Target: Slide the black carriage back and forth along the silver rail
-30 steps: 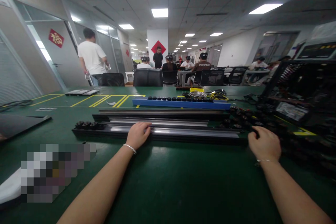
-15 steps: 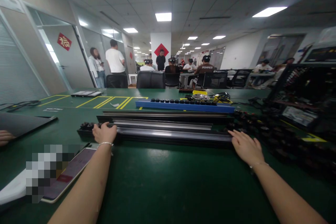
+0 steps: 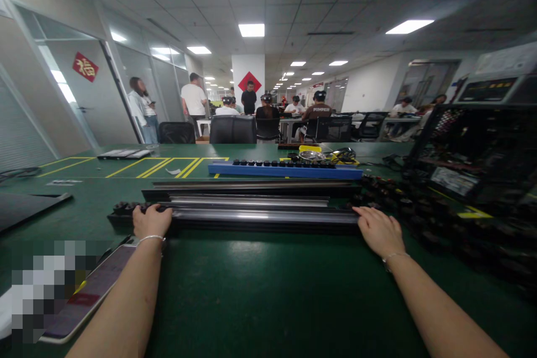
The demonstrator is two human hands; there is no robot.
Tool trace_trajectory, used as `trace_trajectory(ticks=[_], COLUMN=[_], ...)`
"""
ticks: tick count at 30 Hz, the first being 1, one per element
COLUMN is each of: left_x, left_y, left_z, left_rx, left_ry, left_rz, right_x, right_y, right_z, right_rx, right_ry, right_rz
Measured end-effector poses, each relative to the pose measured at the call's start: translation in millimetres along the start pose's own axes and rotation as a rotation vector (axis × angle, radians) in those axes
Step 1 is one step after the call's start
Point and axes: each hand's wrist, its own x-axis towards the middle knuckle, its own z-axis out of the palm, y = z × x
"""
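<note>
A long dark rail with a shiny, clear-looking top (image 3: 260, 217) lies crosswise on the green table in front of me. My left hand (image 3: 151, 221) is curled over it near its left end, beside several small black parts (image 3: 126, 208). At the right end, my right hand (image 3: 380, 229) has its fingers bent over the rail's tip; the thumb is hidden. Just behind lies a second shiny strip (image 3: 251, 201), and beyond that another long dark strip (image 3: 251, 185). What lies under my fingers cannot be made out.
A blue rack (image 3: 285, 171) holding a row of black pieces stands farther back. Many dark parts (image 3: 436, 235) lie in rows on the right, near an open black case (image 3: 457, 145). At lower left are a phone (image 3: 84, 302) and a blurred-out object. People sit and stand beyond the table.
My view has turned slightly right, so the table's things sit farther left. Both hands keep their places on the rail. Another person's hand at the left edge has left the view.
</note>
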Motion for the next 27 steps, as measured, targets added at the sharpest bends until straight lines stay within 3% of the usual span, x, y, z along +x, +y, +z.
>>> trace_trajectory(ticks=[10, 20, 27], left_x=[14.9, 18.9, 23.7], left_y=[-7.7, -7.8, -13.0], left_z=[2.7, 6.3, 11.7], left_rx=[0.038, 0.044, 0.119], left_ry=[-0.01, 0.104, 0.05], left_rz=[-0.027, -0.096, -0.063], right_x=[-2.8, -3.5, -3.7], right_y=[-6.2, -5.9, -4.8], right_z=[-5.5, -13.6, -13.7], right_rx=[0.015, 0.059, 0.084], right_ry=[0.003, -0.082, -0.046], right_rz=[0.043, 0.072, 0.052])
